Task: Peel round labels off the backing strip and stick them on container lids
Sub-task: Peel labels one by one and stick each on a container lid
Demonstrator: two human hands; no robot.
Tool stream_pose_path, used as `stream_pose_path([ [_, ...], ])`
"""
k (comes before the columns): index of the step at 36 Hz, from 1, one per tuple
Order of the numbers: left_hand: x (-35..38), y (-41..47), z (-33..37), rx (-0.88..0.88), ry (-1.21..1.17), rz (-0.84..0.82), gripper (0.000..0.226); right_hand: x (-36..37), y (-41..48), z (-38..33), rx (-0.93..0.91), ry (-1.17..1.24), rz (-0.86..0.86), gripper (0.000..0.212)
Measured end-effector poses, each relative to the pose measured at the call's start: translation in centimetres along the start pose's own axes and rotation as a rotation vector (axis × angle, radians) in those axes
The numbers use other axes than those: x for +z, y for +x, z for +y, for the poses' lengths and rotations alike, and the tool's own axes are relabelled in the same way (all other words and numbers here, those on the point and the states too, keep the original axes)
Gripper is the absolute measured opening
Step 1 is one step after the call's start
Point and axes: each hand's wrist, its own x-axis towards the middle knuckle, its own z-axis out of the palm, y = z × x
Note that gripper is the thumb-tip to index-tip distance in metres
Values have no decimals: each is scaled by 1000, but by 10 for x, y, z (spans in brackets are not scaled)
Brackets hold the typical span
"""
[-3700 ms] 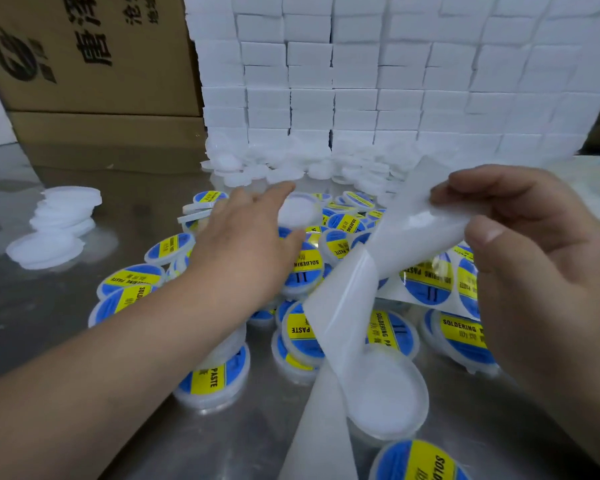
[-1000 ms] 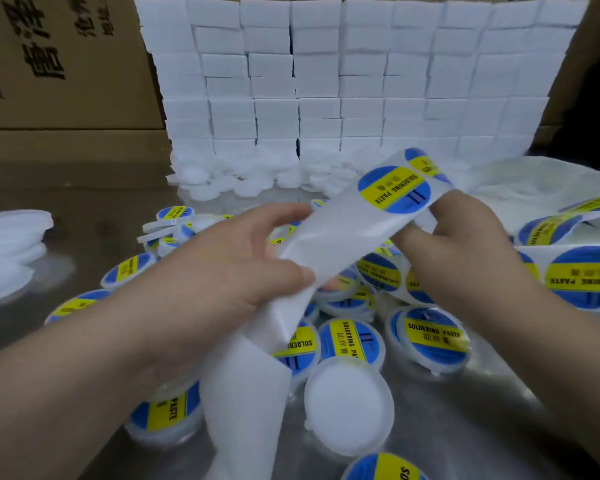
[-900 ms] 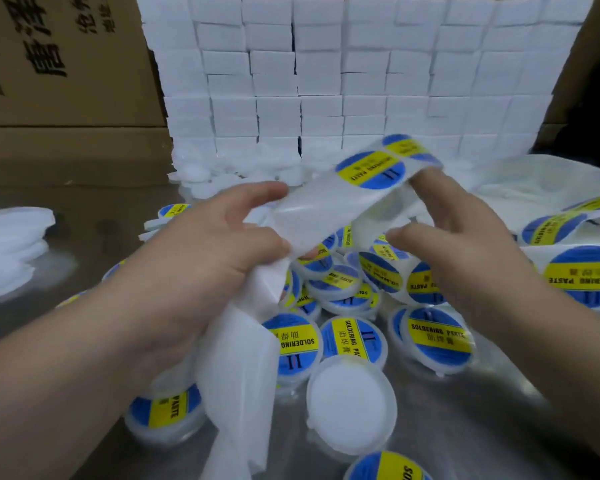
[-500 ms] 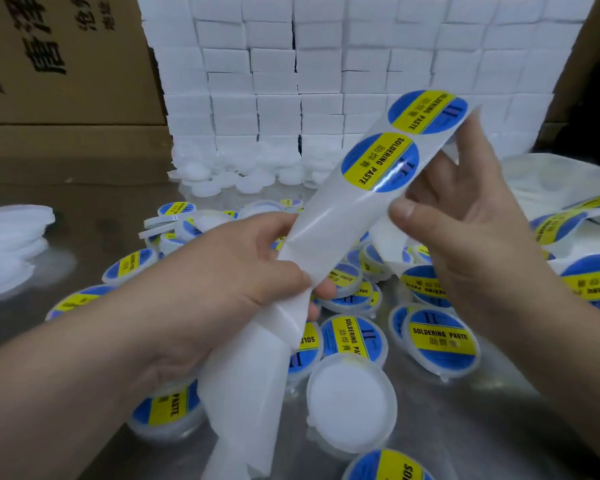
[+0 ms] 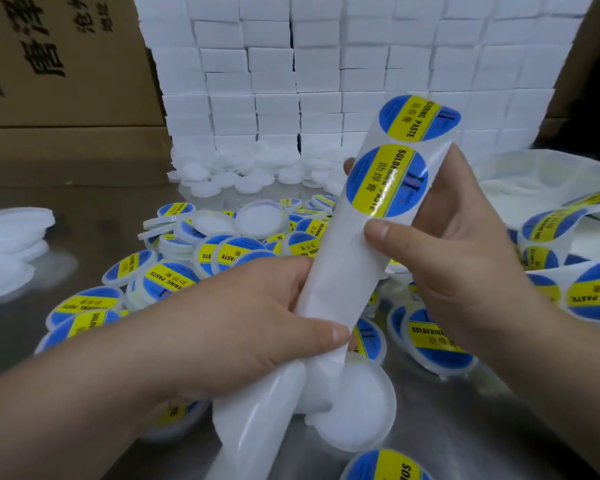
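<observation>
Backing strip (image 5: pixel 340 282), bearing the next round label (image 5: pixel 387 180), is held above the bare white lid (image 5: pixel 361 410), gripped by the left hand (image 5: pixel 257 327) and pinched at the label's edge by the right hand (image 5: pixel 458 244), so creasing is risked if it is peeled crookedly.

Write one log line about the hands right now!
left hand: grips white paper backing strip | right hand: pinches strip, thumb at edge of round blue-and-yellow label | label: on strip
</observation>
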Motion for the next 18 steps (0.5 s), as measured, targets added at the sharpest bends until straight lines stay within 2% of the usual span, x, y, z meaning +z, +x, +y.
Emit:
stream_pose_path([
  [5,5,1,5,-46,-91,64,37,1,1,-1,13,39,103,54],
  [7,4,4,9,-85,-132,244,38,-1,1,-1,23,57,139,55],
  [10,-4,8,17,-64,-180,490,14,-3,0,0,23,45,199,57],
  [15,-30,23,27,12,-20,631,9,-3,-2,1,16,72,237,47],
  [18,-58,53,19,-18,147,695,14,-8,0,2,-25,50,247,45],
])
